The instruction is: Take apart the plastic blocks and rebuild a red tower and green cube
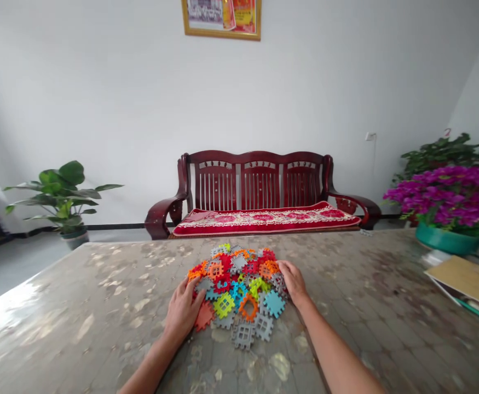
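A heap of plastic interlocking tiles [239, 265] with notched edges lies on the table in front of me, in red, orange, grey, lime green and blue. My left hand [182, 303] rests against the heap's left side, fingers spread, touching orange and red tiles there. Against the right side lies my right hand [292, 279], its fingers stretched along the edge by an orange tile [269, 268] and grey ones. Nearest to me are grey window-patterned tiles [243, 332], with an orange tile [248, 307] and a light blue tile [274, 303] just behind. Neither hand lifts a tile.
The patterned tabletop [120, 328] spreads around the heap. At the right stand purple flowers in a green pot [448, 238], beside a brown folder [469, 279] and papers. Beyond the table are a dark red wooden bench [259, 183] and a potted plant [74, 238].
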### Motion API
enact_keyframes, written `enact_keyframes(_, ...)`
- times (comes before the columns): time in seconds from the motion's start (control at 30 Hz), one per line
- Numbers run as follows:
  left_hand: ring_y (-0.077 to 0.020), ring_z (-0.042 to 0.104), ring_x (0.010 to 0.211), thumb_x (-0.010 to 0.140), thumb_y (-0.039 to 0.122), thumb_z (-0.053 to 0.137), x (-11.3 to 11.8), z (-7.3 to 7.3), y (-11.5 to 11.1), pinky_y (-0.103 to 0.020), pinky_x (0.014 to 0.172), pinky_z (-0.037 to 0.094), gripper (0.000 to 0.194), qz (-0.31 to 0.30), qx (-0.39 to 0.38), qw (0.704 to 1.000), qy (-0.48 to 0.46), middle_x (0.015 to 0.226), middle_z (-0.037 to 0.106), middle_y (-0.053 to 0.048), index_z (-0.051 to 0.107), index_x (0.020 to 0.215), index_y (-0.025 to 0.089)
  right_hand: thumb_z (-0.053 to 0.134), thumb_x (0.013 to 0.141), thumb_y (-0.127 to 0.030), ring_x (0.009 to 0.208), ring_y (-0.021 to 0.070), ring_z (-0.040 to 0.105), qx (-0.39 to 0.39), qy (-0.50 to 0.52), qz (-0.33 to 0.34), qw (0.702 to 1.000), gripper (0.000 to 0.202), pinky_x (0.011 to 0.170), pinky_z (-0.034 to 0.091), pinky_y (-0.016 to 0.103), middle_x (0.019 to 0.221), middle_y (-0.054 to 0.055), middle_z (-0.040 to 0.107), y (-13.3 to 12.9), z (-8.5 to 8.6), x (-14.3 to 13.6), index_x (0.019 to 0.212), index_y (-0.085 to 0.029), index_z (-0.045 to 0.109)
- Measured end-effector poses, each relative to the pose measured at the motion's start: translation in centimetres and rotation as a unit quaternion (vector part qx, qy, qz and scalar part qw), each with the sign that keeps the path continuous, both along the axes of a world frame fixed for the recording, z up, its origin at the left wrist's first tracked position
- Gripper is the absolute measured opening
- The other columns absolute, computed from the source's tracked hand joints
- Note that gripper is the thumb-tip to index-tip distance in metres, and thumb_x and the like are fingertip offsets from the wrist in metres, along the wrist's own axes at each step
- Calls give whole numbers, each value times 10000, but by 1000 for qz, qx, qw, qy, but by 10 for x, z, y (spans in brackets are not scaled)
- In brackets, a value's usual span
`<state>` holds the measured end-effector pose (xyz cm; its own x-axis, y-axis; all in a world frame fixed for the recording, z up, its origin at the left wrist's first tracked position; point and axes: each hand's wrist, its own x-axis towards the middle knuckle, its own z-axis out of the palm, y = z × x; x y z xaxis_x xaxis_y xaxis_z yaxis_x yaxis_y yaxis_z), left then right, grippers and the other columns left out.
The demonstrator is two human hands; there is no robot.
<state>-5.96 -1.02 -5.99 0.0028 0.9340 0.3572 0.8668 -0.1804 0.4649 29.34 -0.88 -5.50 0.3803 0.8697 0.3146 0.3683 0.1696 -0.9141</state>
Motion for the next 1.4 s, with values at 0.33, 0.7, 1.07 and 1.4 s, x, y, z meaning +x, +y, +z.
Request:
enact_keyframes(0.33, -331, 382, 1390, 847, 514, 562, -1, -9, -7, -531, 1117, 346, 548, -103, 36, 994, 18, 1443, 490, -111, 584, 1345, 286, 587, 750, -484, 961, 251, 678, -11, -9, 5, 1000, 343, 901, 510, 371, 993, 53, 753, 2, 0, -5, 937, -232, 726)
enact_keyframes(0.7, -320, 498, 1305, 726, 378, 689, -2, -3, -16, -511, 1069, 417, 604, -159, 21, 987, 31, 1436, 524, -69, 597, 1322, 333, 631, 752, -404, 1082, 257, 624, -2, -99, 3, 995, 346, 980, 462, 387, 1116, 43, 720, -3, 2, -7, 1053, -252, 711)
enact_keyframes(1.07, -226, 644, 1047, 719, 196, 512, 6, 21, -22, -369, 972, 495, 258, -147, 15, 987, -57, 1079, 717, -14, 711, 864, 274, 624, 715, -268, 984, 248, 648, 37, -169, -3, 985, 291, 899, 504, 370, 1029, 49, 712, -8, 11, -18, 993, -256, 707)
enact_keyframes(1.4, -194, 670, 862, 722, 236, 513, 10, 26, -23, -311, 824, 532, 179, -124, 49, 978, -162, 879, 725, -8, 673, 802, 243, 558, 732, -287, 926, 227, 657, 68, -165, -40, 983, 211, 887, 511, 356, 979, 62, 715, -11, 13, -19, 881, -238, 699)
